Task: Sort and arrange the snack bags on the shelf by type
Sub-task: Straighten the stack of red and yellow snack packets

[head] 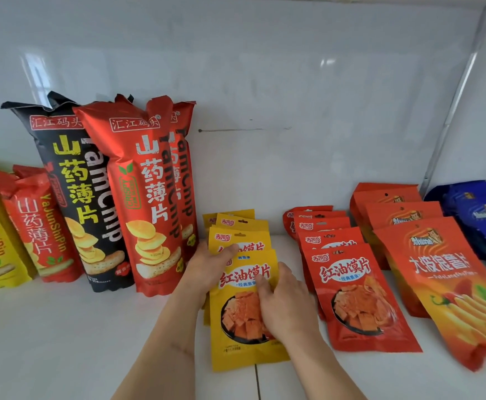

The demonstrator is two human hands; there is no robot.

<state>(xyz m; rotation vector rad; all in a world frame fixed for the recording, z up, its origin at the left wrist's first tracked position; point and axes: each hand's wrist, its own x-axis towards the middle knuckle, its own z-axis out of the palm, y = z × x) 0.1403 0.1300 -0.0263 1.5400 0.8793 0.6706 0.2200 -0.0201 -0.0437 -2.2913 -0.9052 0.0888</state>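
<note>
The person is working on the yellow bags, a leaning row in the middle of the white shelf. The nearest of them, the front yellow bag, is lying with its long axis running from near to far, top edge tilted back against the bags behind it.

The left hand is resting against the left edge of the row, its thumb hooking over the top of the front yellow bag and touching the face of the bag behind; its fingers are hidden behind the row, so it seems to be pinching the stack rather than lying flat. The right hand is lying on the face of the front yellow bag, fingers bent over its right edge and thumb pressing the printed front, so it is gripping that bag.

Both hands are already on the row, the right one nearer the front bag's middle. Any squaring-up would probably run along the near-far axis, pushing the front bag back against its fellows.

Just to the right, apart from the yellow row, the red bags of the same shape are standing in their own row. Further right are the orange fry bags and the blue bags. To the left, the tall yam chip bags are leaning against the back wall.
</note>
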